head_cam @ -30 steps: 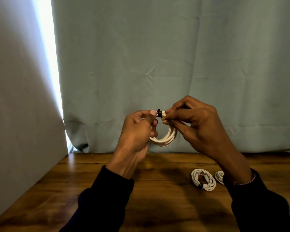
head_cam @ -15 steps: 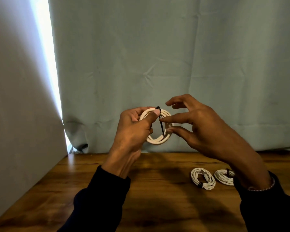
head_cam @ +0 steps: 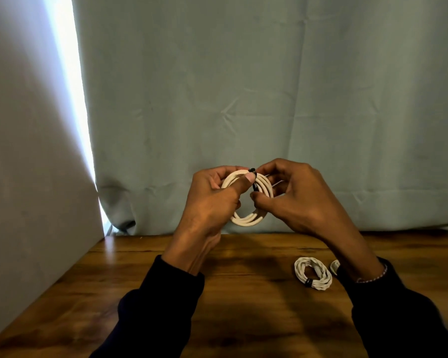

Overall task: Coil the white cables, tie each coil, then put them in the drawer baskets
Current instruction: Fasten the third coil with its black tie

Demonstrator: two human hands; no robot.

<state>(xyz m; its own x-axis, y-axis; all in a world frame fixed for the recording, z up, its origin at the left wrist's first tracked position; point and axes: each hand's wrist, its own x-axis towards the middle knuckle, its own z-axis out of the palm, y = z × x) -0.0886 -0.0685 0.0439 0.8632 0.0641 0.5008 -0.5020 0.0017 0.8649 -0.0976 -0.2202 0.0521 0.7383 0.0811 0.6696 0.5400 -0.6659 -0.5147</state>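
From the head camera, my only view, I see the coil of smooth white round cable [head_cam: 248,202] held up in the air in front of the grey-green curtain [head_cam: 269,99], above the far edge of the brown wooden surface [head_cam: 243,306]. My left hand [head_cam: 212,202] has its fingers curled round the coil's left side, thumb pressing at the top, where the thin black tie [head_cam: 254,180] crosses the strands. My right hand [head_cam: 295,200] pinches the lower end of that tie at its fingertips. I judge the cable light, soft and springy: the loops will try to fan apart, so the best hold is right beside the tie, all strands squeezed together. The tie looks thin and easy to lose from a pinch. On the surface to the right lies a finished coil of white cable with a black band [head_cam: 313,277], flat and apart from my hands; just beside it, a second white coil [head_cam: 334,266] peeks out from behind my right sleeve, I think also tied, though most of it is hidden. No drawer or basket shows in this view, so I cannot say what they hold.
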